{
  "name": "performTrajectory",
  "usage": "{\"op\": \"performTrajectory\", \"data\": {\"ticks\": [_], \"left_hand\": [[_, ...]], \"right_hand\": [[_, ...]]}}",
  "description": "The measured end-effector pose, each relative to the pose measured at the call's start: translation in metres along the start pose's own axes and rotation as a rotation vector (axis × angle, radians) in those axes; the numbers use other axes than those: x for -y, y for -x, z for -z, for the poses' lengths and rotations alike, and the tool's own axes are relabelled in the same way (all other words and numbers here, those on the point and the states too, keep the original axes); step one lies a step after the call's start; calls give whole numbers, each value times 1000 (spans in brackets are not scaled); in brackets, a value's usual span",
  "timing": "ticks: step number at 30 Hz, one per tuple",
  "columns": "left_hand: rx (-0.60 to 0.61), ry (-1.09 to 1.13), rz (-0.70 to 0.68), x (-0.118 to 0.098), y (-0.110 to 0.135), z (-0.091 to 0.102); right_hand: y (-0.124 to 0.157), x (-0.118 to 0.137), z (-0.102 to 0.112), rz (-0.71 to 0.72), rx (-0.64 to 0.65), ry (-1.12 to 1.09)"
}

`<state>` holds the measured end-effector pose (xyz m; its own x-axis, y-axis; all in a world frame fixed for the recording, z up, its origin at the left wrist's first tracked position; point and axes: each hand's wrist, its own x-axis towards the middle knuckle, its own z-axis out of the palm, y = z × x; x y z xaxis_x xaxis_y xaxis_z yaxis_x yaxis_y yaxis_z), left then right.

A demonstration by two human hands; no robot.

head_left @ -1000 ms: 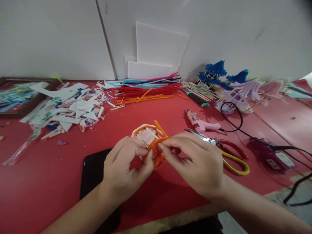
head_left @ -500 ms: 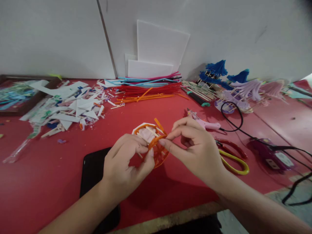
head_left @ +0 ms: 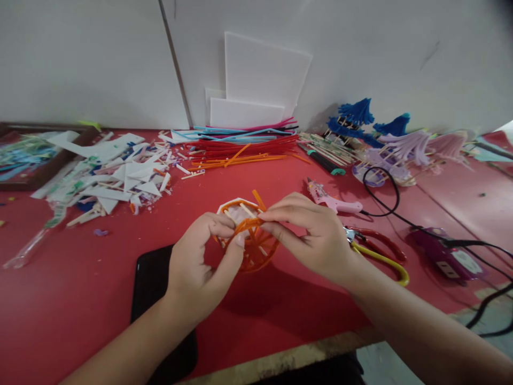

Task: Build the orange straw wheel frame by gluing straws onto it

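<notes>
Between my hands is a small round craft piece (head_left: 260, 262) with orange fuzzy rims, pale sticks and a white base edge, tilted above the red table. My left hand (head_left: 204, 251) pinches its orange rim from the left, thumb in front and fingers behind. From the right, the thumb and forefinger of my right hand (head_left: 308, 230) close on an orange pipe cleaner (head_left: 251, 223) that runs along that rim. A loose orange end (head_left: 258, 200) sticks up beyond the right fingertips. My fingers hide part of the rim.
A black phone (head_left: 152, 278) lies by my left wrist. Pliers (head_left: 380, 256), a pink glue gun (head_left: 332, 202) and a purple power box (head_left: 449, 256) with cords are on the right. White scraps (head_left: 124, 176), pipe cleaners (head_left: 248, 147) and small blue models (head_left: 356, 112) line the back.
The craft piece has tipped and shifted slightly left, showing more of its orange interior. My right hand has moved a little left along the rim, its fingers straighter.
</notes>
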<state>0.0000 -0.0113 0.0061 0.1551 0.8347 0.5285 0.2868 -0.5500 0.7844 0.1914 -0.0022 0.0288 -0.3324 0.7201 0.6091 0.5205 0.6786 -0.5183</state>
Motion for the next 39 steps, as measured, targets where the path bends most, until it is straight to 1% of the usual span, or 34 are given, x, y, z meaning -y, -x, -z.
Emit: {"op": "performTrajectory", "data": {"ticks": [2,4,7,9,12,14,17,20,26,29,31,34,36,37,39], "left_hand": [[-20,86,7,-2,-2,0],[-1,82,1,-5,-4,0],[70,-131,-88,-7,-6,2],[76,-260,-169,-7,-6,5],[44,-340,-275,-8,-7,8],[24,-361,-319,-8,-7,8],[6,-379,-324,-9,-8,8],[14,-382,-303,-9,-8,8],[29,-388,-231,-8,-6,7],[55,-392,-167,-9,-6,6],[69,-354,-64,-10,-7,5],[60,-240,145,-11,-11,4],[24,-153,278,-11,-13,5],[11,-112,334,-10,-14,5],[7,-38,418,-7,-16,5]], "right_hand": [[-1,2,3,31,-1,53],[-2,6,7,96,22,121],[-6,12,12,194,89,185],[-8,16,14,225,108,199],[-9,20,14,182,74,194],[-9,21,13,139,70,191],[-8,20,12,144,106,196],[-9,19,11,158,122,189],[-15,20,11,87,159,163],[-16,19,8,-12,149,93],[-16,16,5,-98,122,-31],[-17,11,3,-229,0,-235],[-19,7,4,-301,-100,-290],[-21,5,6,-327,-130,-297],[-23,0,10,-352,-143,-302]]}}
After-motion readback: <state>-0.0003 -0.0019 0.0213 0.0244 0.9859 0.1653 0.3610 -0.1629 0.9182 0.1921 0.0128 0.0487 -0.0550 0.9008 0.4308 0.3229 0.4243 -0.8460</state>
